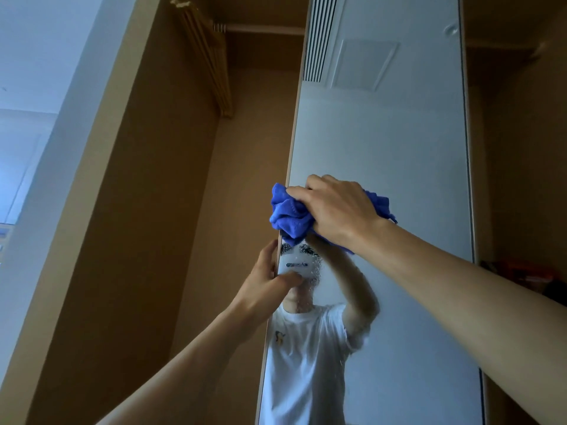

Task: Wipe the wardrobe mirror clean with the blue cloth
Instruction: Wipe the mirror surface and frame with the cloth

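The tall wardrobe mirror [399,167] fills the middle and right of the head view, seen from below. My right hand [336,210] presses a bunched blue cloth [290,214] flat against the glass near the mirror's left edge, at mid height. My left hand [270,282] grips that left edge just below the cloth, thumb on the glass and fingers behind the door. The glass reflects a person in a white T-shirt with both arms raised. Small droplets speckle the glass under the cloth.
The open wardrobe compartment [171,185] in brown wood lies to the left, with a hanging rail [260,28] near its top. Another brown panel [518,148] borders the mirror on the right. A pale wall [40,118] stands at far left.
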`<state>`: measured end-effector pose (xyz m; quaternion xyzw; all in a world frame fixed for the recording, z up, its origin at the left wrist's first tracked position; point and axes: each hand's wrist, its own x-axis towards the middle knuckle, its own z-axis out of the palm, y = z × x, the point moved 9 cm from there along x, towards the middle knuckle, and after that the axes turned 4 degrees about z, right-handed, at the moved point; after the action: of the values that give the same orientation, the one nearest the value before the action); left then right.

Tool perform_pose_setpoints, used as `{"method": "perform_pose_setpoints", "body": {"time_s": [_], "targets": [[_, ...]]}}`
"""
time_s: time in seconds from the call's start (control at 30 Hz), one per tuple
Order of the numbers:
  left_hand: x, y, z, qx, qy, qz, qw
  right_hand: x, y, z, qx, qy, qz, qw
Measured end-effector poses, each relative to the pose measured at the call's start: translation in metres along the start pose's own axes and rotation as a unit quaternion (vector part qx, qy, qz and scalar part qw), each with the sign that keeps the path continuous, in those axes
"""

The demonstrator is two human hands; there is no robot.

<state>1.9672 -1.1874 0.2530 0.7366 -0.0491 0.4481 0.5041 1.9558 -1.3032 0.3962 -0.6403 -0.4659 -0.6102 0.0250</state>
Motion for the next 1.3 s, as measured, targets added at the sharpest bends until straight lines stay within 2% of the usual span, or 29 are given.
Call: {"method": "perform_pose_setpoints", "body": {"time_s": [0.23, 0.6, 0.7, 0.87, 1.0, 1.3], "targets": [[-0.010, -0.006, -0.005, -0.032, 0.001, -0.027, 0.999, -0.024, -0.016, 0.017, 0.028, -0.011, -0.016, 0.999], [-0.017, -0.016, -0.005, -0.011, 0.009, -0.005, 1.000, -0.048, -0.029, 0.034, 0.061, -0.030, -0.033, 0.997], [-0.020, -0.015, -0.005, -0.008, 0.007, -0.012, 1.000, -0.032, -0.014, 0.021, 0.039, -0.001, -0.018, 0.999], [-0.024, -0.016, -0.004, 0.005, -0.001, -0.003, 1.000, -0.007, 0.032, 0.000, 0.009, 0.036, 0.069, 0.997], [-0.025, -0.020, -0.003, 0.007, -0.004, -0.001, 1.000, -0.021, 0.017, 0.003, 0.000, 0.038, 0.034, 0.999], [-0.032, -0.010, 0.002, 0.030, 0.013, 0.033, 0.999, -0.072, -0.024, 0.034, 0.016, -0.028, -0.023, 0.999]]}}
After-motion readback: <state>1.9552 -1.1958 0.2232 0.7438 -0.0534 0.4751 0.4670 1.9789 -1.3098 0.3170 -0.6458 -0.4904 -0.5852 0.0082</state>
